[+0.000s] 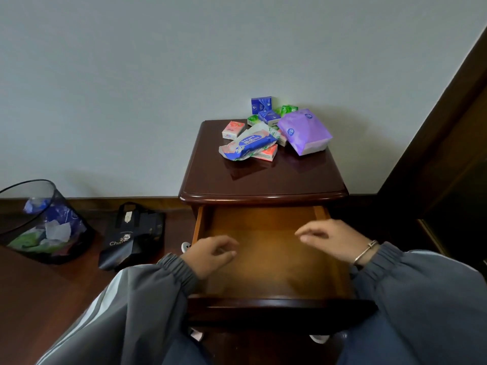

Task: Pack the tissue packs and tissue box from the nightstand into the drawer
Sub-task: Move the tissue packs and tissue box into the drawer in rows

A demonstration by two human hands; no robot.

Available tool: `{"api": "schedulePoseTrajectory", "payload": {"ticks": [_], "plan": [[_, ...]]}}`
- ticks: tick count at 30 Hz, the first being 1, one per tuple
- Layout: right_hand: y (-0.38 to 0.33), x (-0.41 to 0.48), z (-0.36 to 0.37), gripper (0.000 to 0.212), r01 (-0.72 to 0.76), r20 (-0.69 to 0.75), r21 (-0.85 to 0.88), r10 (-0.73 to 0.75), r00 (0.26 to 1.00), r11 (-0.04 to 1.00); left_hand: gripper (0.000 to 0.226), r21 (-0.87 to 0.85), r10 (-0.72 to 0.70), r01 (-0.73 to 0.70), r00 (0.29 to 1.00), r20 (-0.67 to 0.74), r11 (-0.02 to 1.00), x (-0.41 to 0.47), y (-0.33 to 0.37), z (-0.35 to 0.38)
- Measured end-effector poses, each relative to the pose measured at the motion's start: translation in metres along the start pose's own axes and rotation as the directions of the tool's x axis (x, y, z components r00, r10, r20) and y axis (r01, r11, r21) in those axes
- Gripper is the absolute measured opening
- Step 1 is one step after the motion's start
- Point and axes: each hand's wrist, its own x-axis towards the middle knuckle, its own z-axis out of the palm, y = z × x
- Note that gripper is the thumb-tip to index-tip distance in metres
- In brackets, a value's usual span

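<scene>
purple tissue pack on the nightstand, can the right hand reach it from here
Probably yes: the right hand is empty above the open drawer, nothing in front of the purple tissue pack.

Purple tissue pack [304, 131], orange-brown drawer [266, 259]

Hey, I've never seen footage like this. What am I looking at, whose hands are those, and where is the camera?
No machine here: a person wears one wide-angle camera on the head, looking forward and down, so this single picture shows their own grey-sleeved arms. The left hand and right hand hover above the pulled-out orange-brown wooden drawer, fingers relaxed, holding nothing. On the dark glossy wooden nightstand lies a pile: a large purple soft tissue pack, a blue-and-white wipes packet, and small blue packs, pink packs and green packs. A black mesh bin and a black paper bag sit on the floor to the left.
</scene>
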Motion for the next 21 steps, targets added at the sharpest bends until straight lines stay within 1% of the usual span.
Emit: {"api": "schedulePoseTrajectory", "payload": {"ticks": [2,4,7,9,10,11,12,14,16,18,20,21], "plan": [[0.007,0.02,-0.019,0.017,-0.012,-0.216,0.016,0.015,0.976,1.0,0.031,-0.013,0.003,-0.004,0.994,-0.109,1.0,0.014,-0.001,-0.016],[0.016,0.044,-0.036,0.018,-0.035,-0.392,0.02,0.04,0.919,0.999,0.033,0.012,0.033,-0.031,0.965,-0.26,0.999,0.031,-0.003,-0.033],[0.027,0.083,-0.058,0.023,-0.096,-0.575,-0.025,0.064,0.816,0.995,0.037,0.057,0.08,-0.06,0.893,-0.443,0.997,0.063,-0.003,-0.06],[0.028,0.111,-0.068,0.028,-0.1,-0.667,-0.09,0.014,0.745,0.991,0.04,0.081,0.087,-0.051,0.84,-0.536,0.995,0.089,0.001,-0.077],[0.027,0.125,-0.071,0.029,-0.087,-0.692,-0.127,-0.025,0.722,0.988,0.043,0.086,0.088,-0.047,0.815,-0.573,0.995,0.102,0.003,-0.085],[0.025,0.14,-0.072,0.033,-0.082,-0.696,-0.171,-0.061,0.715,0.982,0.046,0.095,0.096,-0.048,0.793,-0.602,0.994,0.115,0.007,-0.091],[0.023,0.155,-0.073,0.038,-0.098,-0.684,-0.224,-0.085,0.725,0.97,0.05,0.112,0.117,-0.061,0.775,-0.621,0.992,0.128,0.01,-0.096],[0.018,0.183,-0.071,0.05,-0.172,-0.651,-0.333,-0.095,0.753,0.927,0.058,0.18,0.183,-0.088,0.757,-0.627,0.98,0.152,0.018,-0.102],[0.015,0.204,-0.066,0.059,-0.24,-0.625,-0.39,-0.064,0.778,0.889,0.07,0.3,0.234,-0.062,0.781,-0.579,0.952,0.176,0.022,-0.105],[0.018,0.217,-0.055,0.067,-0.268,-0.577,-0.413,-0.023,0.816,0.87,0.077,0.434,0.252,-0.014,0.831,-0.497,0.901,0.196,0.022,-0.104],[0.024,0.225,-0.041,0.073,-0.277,-0.533,-0.457,-0.01,0.846,0.845,0.073,0.526,0.261,0.0,0.869,-0.421,0.85,0.21,0.018,-0.101],[0.028,0.228,-0.034,0.073,-0.28,-0.521,-0.486,-0.017,0.854,0.828,0.068,0.548,0.27,-0.003,0.872,-0.408,0.837,0.215,0.014,-0.1]]}}
